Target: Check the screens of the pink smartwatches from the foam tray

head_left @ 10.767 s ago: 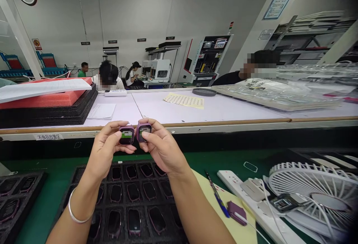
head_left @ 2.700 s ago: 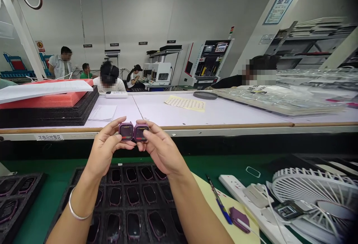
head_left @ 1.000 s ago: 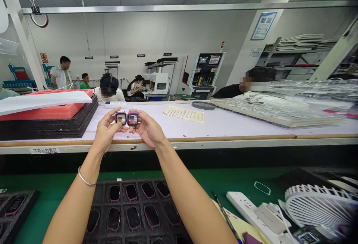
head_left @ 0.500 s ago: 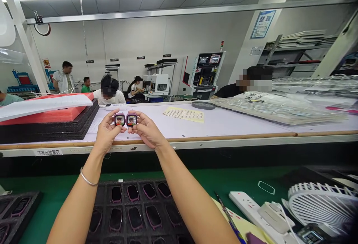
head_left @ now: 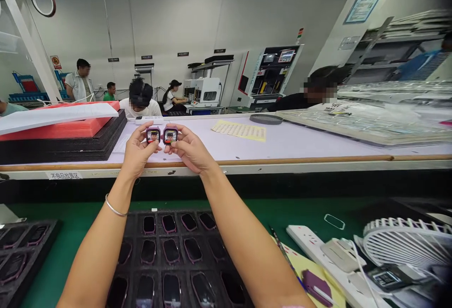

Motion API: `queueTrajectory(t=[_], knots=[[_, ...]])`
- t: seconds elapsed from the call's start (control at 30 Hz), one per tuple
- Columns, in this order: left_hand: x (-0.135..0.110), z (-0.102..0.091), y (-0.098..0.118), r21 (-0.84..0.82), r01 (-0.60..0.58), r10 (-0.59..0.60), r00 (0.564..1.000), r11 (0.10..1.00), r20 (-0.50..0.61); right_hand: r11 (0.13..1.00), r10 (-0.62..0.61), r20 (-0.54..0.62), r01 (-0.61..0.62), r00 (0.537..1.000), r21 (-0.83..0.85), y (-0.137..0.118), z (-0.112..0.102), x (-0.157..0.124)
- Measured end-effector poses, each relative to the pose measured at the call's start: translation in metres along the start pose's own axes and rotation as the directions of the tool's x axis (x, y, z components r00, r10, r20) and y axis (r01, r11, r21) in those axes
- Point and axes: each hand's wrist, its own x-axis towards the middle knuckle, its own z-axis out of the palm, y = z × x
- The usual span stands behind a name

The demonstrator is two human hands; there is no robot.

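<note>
My left hand (head_left: pixel 139 150) pinches a purple-framed smartwatch (head_left: pixel 153 136) by its edges, thumb near the lower right of its lit screen. In my right hand (head_left: pixel 191 149) is a second smartwatch (head_left: pixel 170 136) of the same look, with the thumb at the bottom of its lit screen. The two watches are side by side, raised in front of the white shelf (head_left: pixel 233 151), screens facing me. Both screens show a small colour picture. Below my forearms lies a black foam tray (head_left: pixel 160 225) with several dark-screened purple watches in its pockets.
Another watch tray (head_left: pixel 52 232) sits at lower left. On the right are a power strip (head_left: pixel 307 237), a white fan (head_left: pixel 399 247), a purple case (head_left: pixel 318 287) and a pen (head_left: pixel 282 251). The shelf carries red and black foam sheets (head_left: pixel 70 133), a sticker sheet (head_left: pixel 240 130) and clear trays (head_left: pixel 353 124). Several people work beyond.
The view has tilted down, so more of the tray and the purple case shows. My hands still hold both watches, with a slightly wider gap between them.
</note>
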Motion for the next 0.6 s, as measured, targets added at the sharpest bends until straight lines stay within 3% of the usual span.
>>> queueTrajectory(t=[0.6], knots=[[-0.0034,-0.0002,0.0015,-0.002,-0.001,0.001,0.999,1.0,0.046,1.0,0.011,-0.011,-0.011,1.0,0.0,-0.0024,0.0024,-0.0054]])
